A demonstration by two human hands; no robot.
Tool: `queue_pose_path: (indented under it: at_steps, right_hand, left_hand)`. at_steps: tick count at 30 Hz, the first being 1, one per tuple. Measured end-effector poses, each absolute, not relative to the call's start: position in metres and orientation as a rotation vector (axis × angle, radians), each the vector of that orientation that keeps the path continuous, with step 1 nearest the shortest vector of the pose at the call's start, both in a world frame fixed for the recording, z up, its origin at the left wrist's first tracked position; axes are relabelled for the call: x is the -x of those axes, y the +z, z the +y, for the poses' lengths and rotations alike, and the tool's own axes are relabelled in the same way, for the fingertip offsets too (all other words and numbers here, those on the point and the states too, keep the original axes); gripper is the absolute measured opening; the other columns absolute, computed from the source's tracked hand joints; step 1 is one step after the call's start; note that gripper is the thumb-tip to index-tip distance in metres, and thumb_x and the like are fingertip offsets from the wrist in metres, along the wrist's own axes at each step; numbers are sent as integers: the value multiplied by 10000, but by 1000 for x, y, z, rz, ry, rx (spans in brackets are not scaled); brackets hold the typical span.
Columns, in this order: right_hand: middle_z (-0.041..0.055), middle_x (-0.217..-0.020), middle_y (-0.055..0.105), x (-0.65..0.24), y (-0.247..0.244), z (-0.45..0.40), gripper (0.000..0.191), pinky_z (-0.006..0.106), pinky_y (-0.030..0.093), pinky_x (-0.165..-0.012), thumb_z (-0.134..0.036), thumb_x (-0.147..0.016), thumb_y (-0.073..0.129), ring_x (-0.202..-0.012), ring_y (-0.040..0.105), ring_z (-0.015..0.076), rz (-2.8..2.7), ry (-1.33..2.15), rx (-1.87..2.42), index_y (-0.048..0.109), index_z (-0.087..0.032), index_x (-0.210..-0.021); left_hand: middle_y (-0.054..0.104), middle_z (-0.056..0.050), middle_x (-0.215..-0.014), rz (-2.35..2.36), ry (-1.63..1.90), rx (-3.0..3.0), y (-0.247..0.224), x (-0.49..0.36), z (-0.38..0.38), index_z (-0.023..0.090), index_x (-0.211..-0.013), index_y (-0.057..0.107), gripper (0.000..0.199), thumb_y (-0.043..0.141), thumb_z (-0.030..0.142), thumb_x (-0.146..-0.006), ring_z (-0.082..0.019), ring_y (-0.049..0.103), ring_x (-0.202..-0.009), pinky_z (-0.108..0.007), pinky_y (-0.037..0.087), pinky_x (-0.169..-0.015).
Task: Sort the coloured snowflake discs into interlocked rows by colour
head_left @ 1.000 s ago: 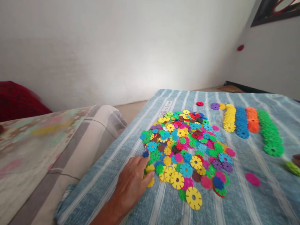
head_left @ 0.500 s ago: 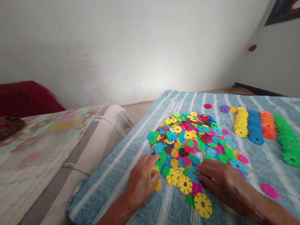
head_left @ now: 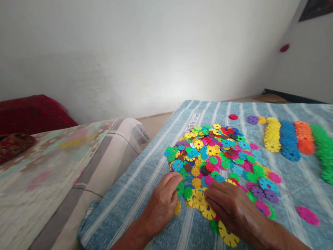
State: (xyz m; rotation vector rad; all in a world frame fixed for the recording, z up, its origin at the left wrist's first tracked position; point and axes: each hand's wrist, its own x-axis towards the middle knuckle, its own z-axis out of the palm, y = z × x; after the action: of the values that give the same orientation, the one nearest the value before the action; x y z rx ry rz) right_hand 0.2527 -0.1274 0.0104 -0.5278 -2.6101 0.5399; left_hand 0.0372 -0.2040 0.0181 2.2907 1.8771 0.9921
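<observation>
One shift: R hand (head_left: 239, 205) now nearer L hand (head_left: 162, 199), both at multicolour notched-plastic-disc pile (head_left: 209, 167).
R fingers bunched over yellow discs (head_left: 199, 198), L curled; can't tell what's pinched.

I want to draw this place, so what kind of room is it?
Probably a bedroom or other room at home: there's a flowery cloth on the left, a striped blue cloth saying "with love", and a pile of colorful toy discs on it.
</observation>
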Motion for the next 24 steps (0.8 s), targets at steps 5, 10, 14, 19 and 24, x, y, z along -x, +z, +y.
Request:
queue_pose_path:
  at_steps: [5,10,14,19,24]
  right_hand:
    - [26,-685,563,-250,11,-130,292,262,364,-557,-126,-938,332,-619,511,134,-2523,545,535,544,-180,-746]
    - [52,-852,652,-244,6,-133,202,275,488,-657,-241,-923,443,-746,606,157,-2279,771,655,588,-197,-1057]
    - [28,-853,673,-237,6,-134,205,260,513,-632,-273,-878,506,-718,623,149,-2066,1094,772,609,-211,-1044]
    - [-21,-614,593,-235,0,-132,176,209,459,-514,-318,-862,524,-543,556,108,-1830,1486,841,641,-192,-824]
    - [-31,-567,550,-239,-2,-124,214,197,430,-473,-389,-771,628,-496,512,91,-1596,1589,903,635,-175,-761]
  left_hand:
    - [651,-44,-978,1844,1112,-2122,22,-39,-197,190,-995,597,404,419,-11,-693,-153,638,-920,-277,551,-816]
    - [637,-38,-960,1680,1277,-1795,30,-47,-189,187,-917,611,288,490,38,-703,-134,643,-845,-252,563,-765]
    - [631,-34,-946,1505,1326,-1647,33,-66,-185,177,-887,620,275,521,29,-678,-127,640,-838,-239,557,-769]
    - [622,-30,-937,1449,1285,-1631,33,-75,-184,175,-903,613,290,548,20,-666,-130,633,-841,-237,550,-742]
    - [625,-31,-857,1767,1094,-1907,32,-48,-189,172,-774,607,91,555,98,-765,-152,611,-827,-268,514,-732]
